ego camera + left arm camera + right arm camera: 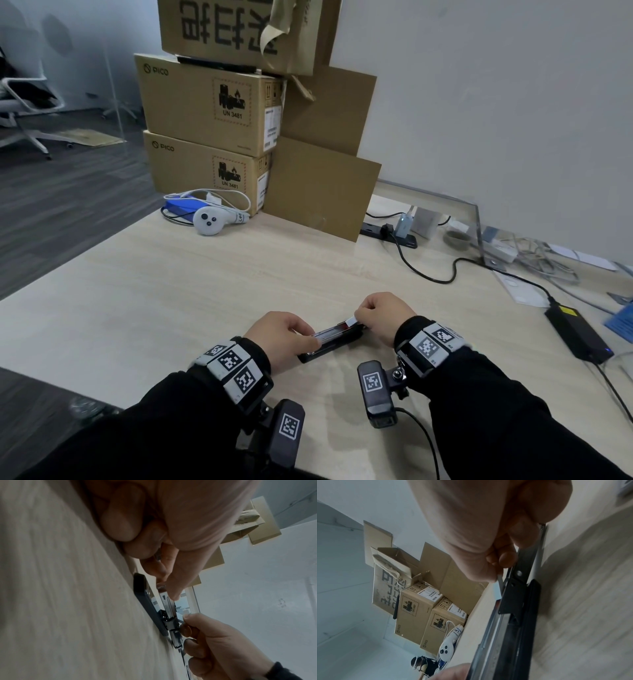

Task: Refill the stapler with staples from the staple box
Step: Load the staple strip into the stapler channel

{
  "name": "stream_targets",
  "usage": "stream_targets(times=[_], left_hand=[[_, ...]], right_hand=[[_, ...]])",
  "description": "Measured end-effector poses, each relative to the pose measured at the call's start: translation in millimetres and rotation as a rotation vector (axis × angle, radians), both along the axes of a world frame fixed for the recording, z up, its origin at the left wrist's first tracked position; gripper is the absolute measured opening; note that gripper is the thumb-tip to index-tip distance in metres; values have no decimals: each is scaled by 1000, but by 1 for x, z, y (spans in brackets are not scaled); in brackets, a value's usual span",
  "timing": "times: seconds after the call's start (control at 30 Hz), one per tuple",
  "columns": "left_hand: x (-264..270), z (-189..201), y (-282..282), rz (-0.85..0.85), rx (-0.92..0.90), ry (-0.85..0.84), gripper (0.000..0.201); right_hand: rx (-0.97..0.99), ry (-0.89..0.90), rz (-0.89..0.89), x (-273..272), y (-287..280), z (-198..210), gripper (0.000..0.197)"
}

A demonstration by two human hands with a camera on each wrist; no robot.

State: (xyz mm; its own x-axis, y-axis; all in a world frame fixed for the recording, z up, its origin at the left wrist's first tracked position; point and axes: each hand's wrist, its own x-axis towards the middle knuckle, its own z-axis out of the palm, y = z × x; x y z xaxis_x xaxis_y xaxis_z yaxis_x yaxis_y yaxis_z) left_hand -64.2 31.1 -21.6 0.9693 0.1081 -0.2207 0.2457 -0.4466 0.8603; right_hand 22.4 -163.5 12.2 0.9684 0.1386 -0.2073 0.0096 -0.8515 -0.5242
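Left hand grips stapler; right hand apparently pinches staples.

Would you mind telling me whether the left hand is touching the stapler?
Touching: the head view shows the left hand gripping the stapler at its near end.

A black, opened stapler lies on the pale wood-grain table. Left hand grips the stapler's near end. Right hand pinches a small white strip at the stapler's far end. Stacked brown cardboard boxes stand well beyond the stapler.
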Motion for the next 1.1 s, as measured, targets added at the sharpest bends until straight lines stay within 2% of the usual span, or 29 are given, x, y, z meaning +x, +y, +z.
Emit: stream_targets(times=[0.63, 1.1], left_hand=[[2, -2, 1, -6, 24, -9, 14], [5, -7, 2, -9, -11, -8, 14]], right_hand=[[93, 62, -4, 3, -1, 4, 16], [-21, 19, 36, -5, 8, 3, 13]])
